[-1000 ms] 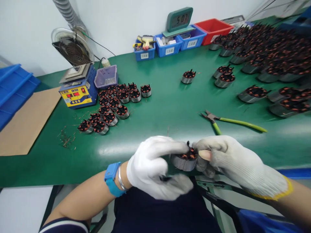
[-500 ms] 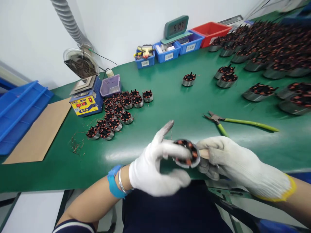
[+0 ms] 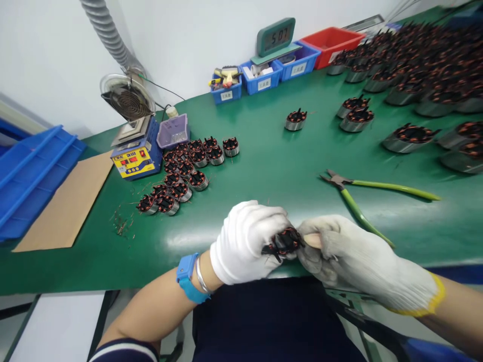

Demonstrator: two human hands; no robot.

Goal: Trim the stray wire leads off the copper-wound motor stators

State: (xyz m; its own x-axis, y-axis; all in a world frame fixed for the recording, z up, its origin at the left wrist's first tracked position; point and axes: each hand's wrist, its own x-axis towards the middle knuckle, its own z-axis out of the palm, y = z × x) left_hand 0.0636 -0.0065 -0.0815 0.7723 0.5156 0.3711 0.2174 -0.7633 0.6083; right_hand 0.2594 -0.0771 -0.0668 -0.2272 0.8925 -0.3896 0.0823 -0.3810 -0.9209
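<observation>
My left hand (image 3: 249, 244), in a white glove, is wrapped round a wound motor stator (image 3: 285, 242) with black plastic and copper coils. Its coil side faces up and toward me, above the bench's front edge. My right hand (image 3: 339, 249), gloved with a bare fingertip showing, is closed at the stator's right edge, its fingers pinched there; any wire between them is too small to make out. Green-handled cutters (image 3: 341, 183) lie spread on the bench just beyond my right hand.
Stators (image 3: 179, 191) stand grouped at left beside a blue-yellow soldering unit (image 3: 136, 161) and purple tray (image 3: 173, 131). One stator (image 3: 296, 120) stands mid-bench; a large mass (image 3: 433, 75) fills the right. Blue bins (image 3: 264, 83), a red bin (image 3: 334, 45) and a clock (image 3: 275, 37) line the back.
My left hand has closed round the stator, its fingers spread before. The stator has tilted so its coil side shows differently. My right hand stays at its right edge.
</observation>
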